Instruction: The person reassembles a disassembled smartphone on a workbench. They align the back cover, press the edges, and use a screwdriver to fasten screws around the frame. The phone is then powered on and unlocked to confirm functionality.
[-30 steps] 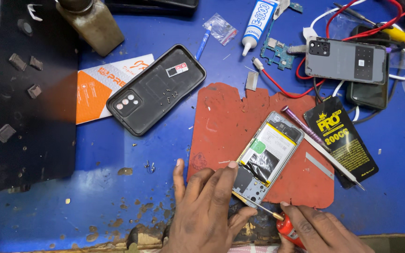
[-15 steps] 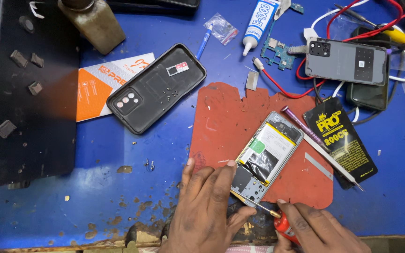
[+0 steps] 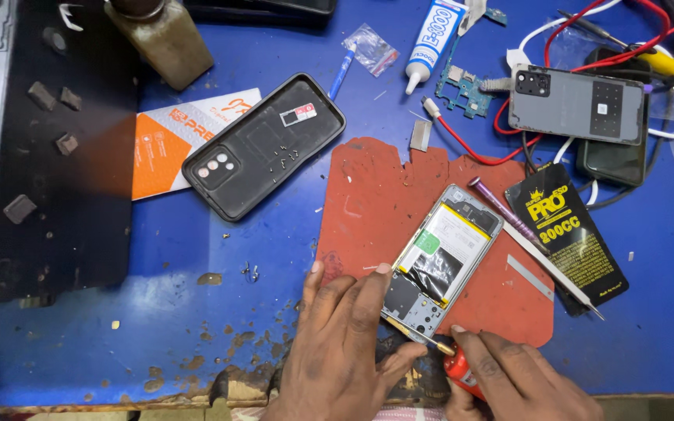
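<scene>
Opened phone, back off, insides showing: yellow-edged battery on top, dark shiny part lower down. Lies slanted on the red mat, near the front edge of the table, lower end close to the hands.

Big to small from here:

Blue table, scratched and messy. Red mat in the middle of it, under the phone.

Black back cover, up and to the left, well apart from the phone, hollow side up. Grey phone back far off at the top right, on top of wires. Black packet just beside the mat on the right.

Left hand spread flat, fingers apart, fingertips pressing on the lower end of the phone and on the mat. Not wrapped around anything.

Right hand closed tight around the red handle of a screwdriver. Thin metal tip pointing up and left, touching the bottom edge of the phone, passing close by the left thumb.

Tiny screws sitting loose inside the black cover, a few more on the table nearby.

Looks like screw work at the bottom end of the phone, with one hand pinning and one hand turning. Calls for a firm press from the left hand, a straight tip in the little screw head, and small, slow turns. Cannot tell whether the tip sits in a screw or just beside one; too small to see.
</scene>
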The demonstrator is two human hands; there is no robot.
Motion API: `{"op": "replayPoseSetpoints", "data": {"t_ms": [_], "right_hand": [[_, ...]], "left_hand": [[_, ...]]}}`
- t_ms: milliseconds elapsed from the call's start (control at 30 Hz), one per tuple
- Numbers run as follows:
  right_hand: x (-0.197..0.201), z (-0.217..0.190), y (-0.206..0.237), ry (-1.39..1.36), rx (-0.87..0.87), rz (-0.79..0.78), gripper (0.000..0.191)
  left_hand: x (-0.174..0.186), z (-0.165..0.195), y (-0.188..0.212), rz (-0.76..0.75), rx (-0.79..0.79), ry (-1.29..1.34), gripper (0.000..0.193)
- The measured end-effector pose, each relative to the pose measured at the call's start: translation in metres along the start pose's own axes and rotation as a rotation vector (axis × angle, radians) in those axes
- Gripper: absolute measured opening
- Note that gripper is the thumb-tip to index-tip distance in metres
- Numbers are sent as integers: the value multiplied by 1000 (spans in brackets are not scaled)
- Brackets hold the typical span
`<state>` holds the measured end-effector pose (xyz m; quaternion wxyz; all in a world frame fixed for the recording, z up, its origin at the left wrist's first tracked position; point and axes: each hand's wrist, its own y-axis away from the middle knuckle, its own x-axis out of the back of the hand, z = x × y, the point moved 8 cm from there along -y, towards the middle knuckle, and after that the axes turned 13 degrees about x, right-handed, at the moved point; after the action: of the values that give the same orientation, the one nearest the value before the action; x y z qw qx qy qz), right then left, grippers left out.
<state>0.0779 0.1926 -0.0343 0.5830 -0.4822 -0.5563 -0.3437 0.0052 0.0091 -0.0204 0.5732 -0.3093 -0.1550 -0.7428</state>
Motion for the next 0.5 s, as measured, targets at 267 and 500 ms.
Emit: {"op": "replayPoseSetpoints", "data": {"t_ms": [267, 500], "right_hand": [[-2, 7, 7, -39, 58, -92, 53], [-2, 5, 8, -24, 63, -62, 53]], "left_hand": [[-3, -1, -2, -42, 27, 9, 98], [-3, -3, -5, -49, 61, 37, 96]]}}
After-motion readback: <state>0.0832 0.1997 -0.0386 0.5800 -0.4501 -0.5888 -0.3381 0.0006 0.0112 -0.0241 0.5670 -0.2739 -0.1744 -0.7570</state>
